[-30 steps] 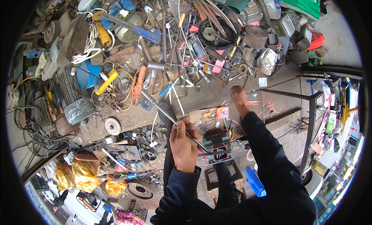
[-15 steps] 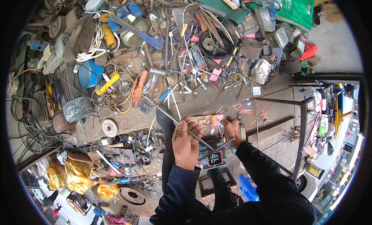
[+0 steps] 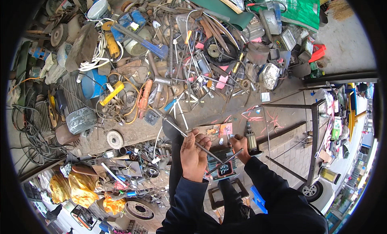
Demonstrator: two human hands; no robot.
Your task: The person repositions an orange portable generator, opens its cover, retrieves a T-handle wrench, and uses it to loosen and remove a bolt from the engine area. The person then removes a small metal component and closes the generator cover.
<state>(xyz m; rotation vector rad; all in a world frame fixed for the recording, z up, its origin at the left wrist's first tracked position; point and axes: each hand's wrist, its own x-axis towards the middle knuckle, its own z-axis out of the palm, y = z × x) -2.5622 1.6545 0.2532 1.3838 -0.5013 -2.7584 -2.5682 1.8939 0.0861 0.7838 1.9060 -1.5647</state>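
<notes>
My left hand is closed on a long silver metal rod, held at a slant across my body. Near the rod's lower end, a dark bar crosses it above a small dark metal fixture. My right hand has curled fingers beside the upper end of the dark bar and a thin upright piece of metal; which of these it grips is unclear. A cylindrical power tool lies just beyond it, by a colourful printed sheet.
A cluttered workbench holds tools, cables, motors and metal scrap. An angle-iron frame stands at right. A stool is below me, a blue plastic object beside it. A vehicle wheel shows at lower right.
My right hand has come down and leftward from the bench to beside the crossed metal pieces. My left hand, still on the rod, has shifted slightly; the view has moved a little.
</notes>
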